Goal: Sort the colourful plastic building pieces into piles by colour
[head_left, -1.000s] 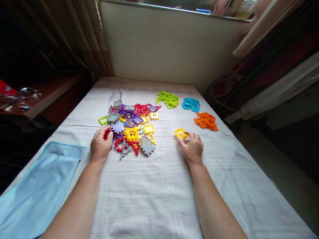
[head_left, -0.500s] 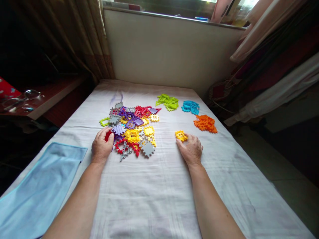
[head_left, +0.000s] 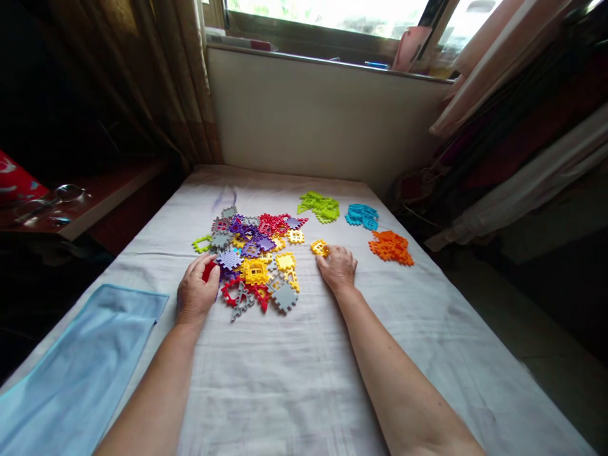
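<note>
My left hand [head_left: 196,292] rests at the left edge of a mixed heap of interlocking plastic pieces, its thumb and fingers curled round a red piece [head_left: 208,270]. Between the fingertips of my right hand [head_left: 340,268] is a yellow interlocking piece with a window grid [head_left: 318,247], low over the cloth to the right of the heap. Grey, purple, red and yellow pieces overlap in the heap, among them a lilac square [head_left: 230,259], a yellow window piece [head_left: 255,272] and a grey square [head_left: 285,297]. A green frame piece [head_left: 202,243] lies at its left side.
Separate piles of green pieces [head_left: 319,208], blue pieces [head_left: 361,216] and orange pieces [head_left: 391,247] lie at the back right. A light blue cloth [head_left: 90,354] covers the left front of the sheet [head_left: 266,392]. Glasses [head_left: 69,193] sit on a wooden surface at left.
My right hand has carried the yellow piece left, closer to the heap. My left hand stays by the red piece. The camera view has tilted up slightly.
</note>
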Available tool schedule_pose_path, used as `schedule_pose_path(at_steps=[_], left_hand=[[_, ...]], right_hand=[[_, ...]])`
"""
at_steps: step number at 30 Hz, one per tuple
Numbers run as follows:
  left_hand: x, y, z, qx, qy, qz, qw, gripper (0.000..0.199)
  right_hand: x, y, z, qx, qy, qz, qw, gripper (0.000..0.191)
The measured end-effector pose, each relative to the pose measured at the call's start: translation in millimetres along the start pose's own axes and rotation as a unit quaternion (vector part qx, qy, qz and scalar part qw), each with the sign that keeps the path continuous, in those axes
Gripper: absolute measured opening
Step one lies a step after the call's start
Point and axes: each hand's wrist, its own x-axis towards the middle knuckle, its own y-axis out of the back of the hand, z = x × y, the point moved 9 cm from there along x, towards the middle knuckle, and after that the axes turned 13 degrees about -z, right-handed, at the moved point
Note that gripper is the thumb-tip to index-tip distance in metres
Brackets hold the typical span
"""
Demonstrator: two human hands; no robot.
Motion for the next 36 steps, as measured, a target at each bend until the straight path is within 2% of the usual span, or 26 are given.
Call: schedule_pose_path(at_steps=[3,6,8,11,13,15,19,23,31,36], left_hand=[[0.2,0.1,-0.4,0.003,0.001,0.003,1.0,0.034],[0.1,-0.1,0.0,0.005,0.001,0.002,1.0,0.035],[-0.2,0.1,1.0,0.01,-0.001,0.0,1.0,0.035],[-0.7,0.7,2.6,0.013,-0.004,0.0,1.0,0.035],[-1.1,0.6,2.7,0.012,-0.004,-0.001,1.0,0.035],[-1.3,0.3,2.1,0.01,-0.002,-0.002,1.0,0.034],[-1.5,0.5,0.8,0.008,0.0,0.001,1.0,0.033],[-1.5,0.6,1.8,0.01,-0.004,0.002,1.0,0.035],[-1.4,0.8,2.1,0.021,-0.005,0.001,1.0,0.038],[-1.9,1.5,1.1,0.021,-0.009,0.005,1.0,0.035]], right_hand=[[0.2,0.7,-2.1,0.026,-0.006,0.02,0.999,0.037],[-17.9,8.9,-4.6,0.061,0.016,0.047,0.997,0.034],[-39.8,14.3,-18.1,0.085,0.084,0.052,0.991,0.025],[-79.6,17.8,-51.1,0.106,0.213,0.032,0.971,0.02],[-100.6,16.5,-70.5,0.103,0.267,0.009,0.958,0.027],[-112.1,12.5,-84.2,0.09,0.292,-0.017,0.952,0.039],[-115.0,3.4,-95.6,0.058,0.3,-0.064,0.95,0.052],[-113.6,1.5,-98.0,0.047,0.3,-0.089,0.948,0.042],[-115.2,8.0,-96.0,0.087,0.324,-0.076,0.939,0.032],[-112.0,6.9,-91.0,0.082,0.299,-0.062,0.949,0.048]])
